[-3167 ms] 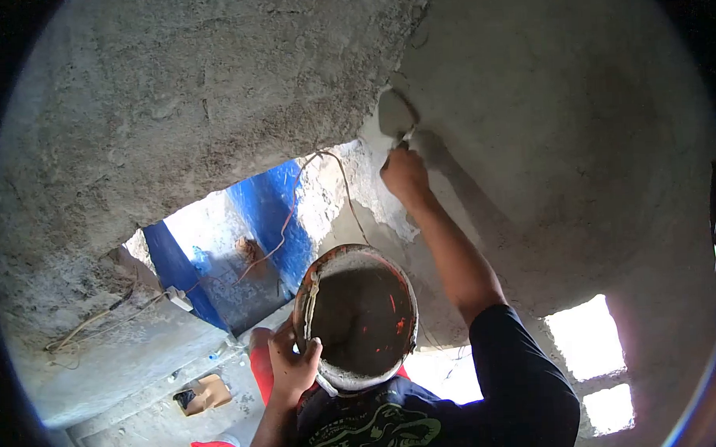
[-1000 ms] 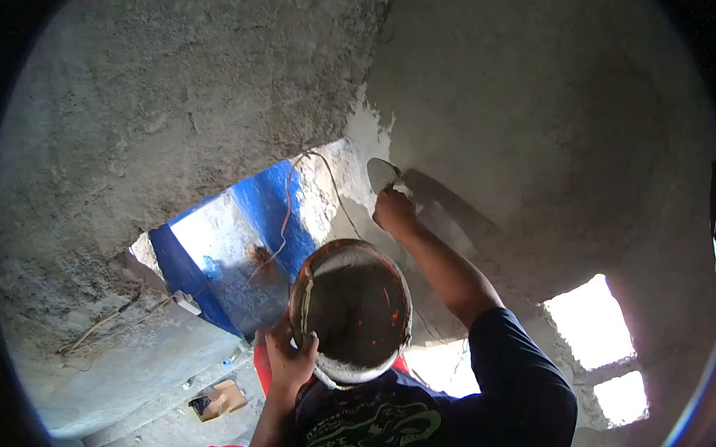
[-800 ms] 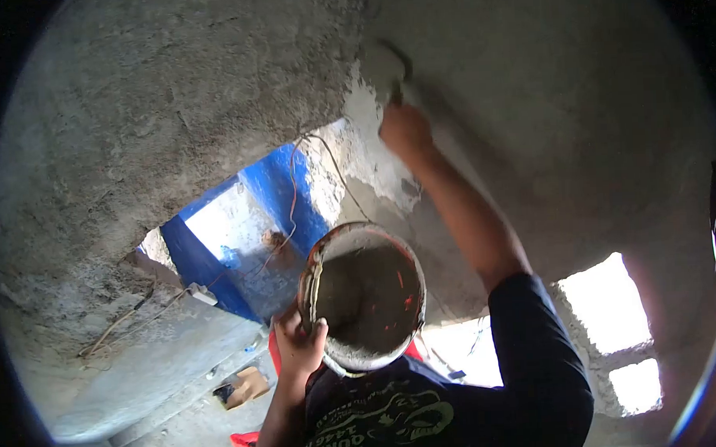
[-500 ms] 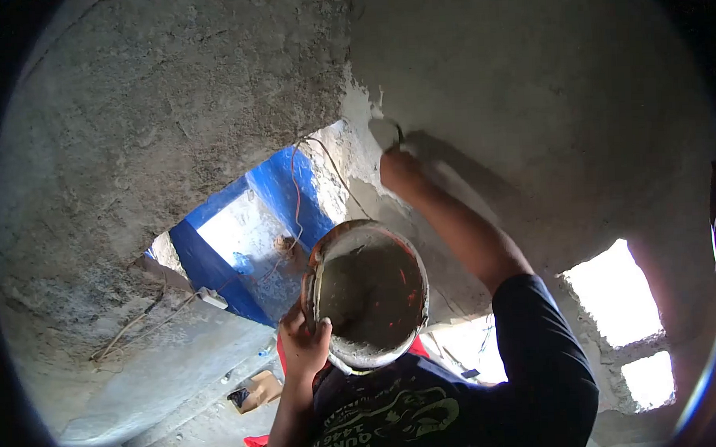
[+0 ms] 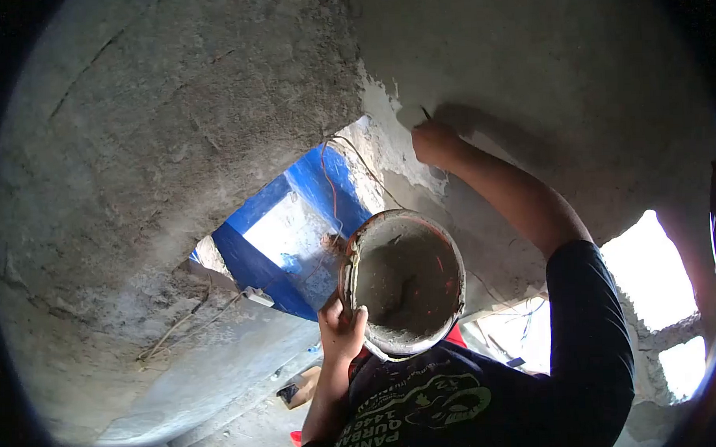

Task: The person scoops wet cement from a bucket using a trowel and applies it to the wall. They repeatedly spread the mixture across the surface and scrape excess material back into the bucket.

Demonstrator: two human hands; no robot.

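My left hand (image 5: 344, 328) grips the near left rim of a round bucket (image 5: 352, 275), thumb over the edge and fingers outside. Wet grey mortar (image 5: 404, 289) lies in the bucket, which is held up in front of my chest. Raised to the wall, my right hand (image 5: 434, 142) is closed round the handle of a trowel. The trowel's blade (image 5: 409, 116) is against or very close to the grey plastered wall (image 5: 542, 75); its shade blends with the plaster. Beside it runs a ragged, paler strip (image 5: 381, 100) along the corner.
A rough grey concrete surface (image 5: 172, 104) fills the upper left. An opening with blue sides (image 5: 255, 215) has loose cables (image 5: 331, 177) hanging by it. Bright openings (image 5: 647, 268) pierce the wall at right. A cardboard box (image 5: 304, 387) sits on the floor below.
The view has swung, shifting the whole scene rightward. Against the wall, my right hand and the trowel have moved slightly up and right. My left hand still grips the bucket.
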